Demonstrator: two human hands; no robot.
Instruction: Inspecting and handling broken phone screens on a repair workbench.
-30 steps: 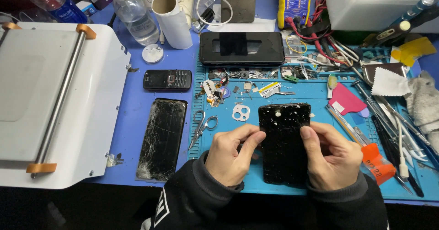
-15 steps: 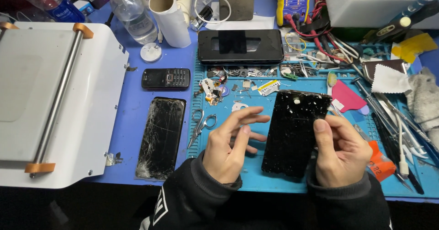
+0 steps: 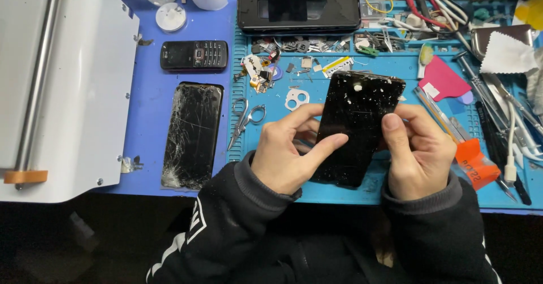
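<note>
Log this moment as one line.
left hand: grips black phone panel | right hand: grips its right edge | panel: tilted above blue mat | cracked phone: left

We see the left hand (image 3: 285,157) and right hand (image 3: 416,154) both gripping a black phone panel (image 3: 356,126) tilted above the blue mat (image 3: 350,191), near the table's front edge. Cracked phone (image 3: 192,134) lies left, scissors (image 3: 244,120) between.

light: bright, even, from overhead | shadows: soft and short under the hands (image 3: 345,159) on the bench (image 3: 147,109) | glare: pale sheen on the white machine (image 3: 85,92) at the bench's left edge | focus: sharp mid-bench, no motion blur | edges: slight bowing at corners | front edge: falls off into dark
</note>
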